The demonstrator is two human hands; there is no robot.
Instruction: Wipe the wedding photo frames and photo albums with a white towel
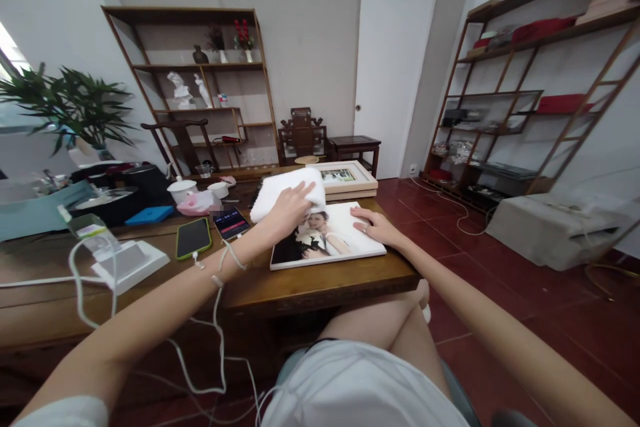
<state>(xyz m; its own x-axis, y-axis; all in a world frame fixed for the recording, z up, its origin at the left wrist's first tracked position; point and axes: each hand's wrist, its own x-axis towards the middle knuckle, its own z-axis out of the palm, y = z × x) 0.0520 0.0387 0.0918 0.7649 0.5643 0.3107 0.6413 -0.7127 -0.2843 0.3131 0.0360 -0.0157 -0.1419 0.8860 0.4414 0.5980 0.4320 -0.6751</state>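
A photo panel (340,240) showing a portrait lies flat near the front edge of the wooden table (300,287). Just beyond its far left corner is a folded white towel (280,190). My left hand (295,205) rests over the towel's right part with fingers stretched out; whether it presses on the towel or only lies on it I cannot tell. Over on the panel's right side, my right hand (375,223) lies flat with its fingers spread on the white surface. Both hands look open.
Behind the panel lie framed pictures (347,177). Left of it are a green-cased phone (194,238), a dark phone (230,221) with a lit screen, a white box (131,265) and a teacup (182,191). White cables (219,333) cross my left forearm and hang off the table.
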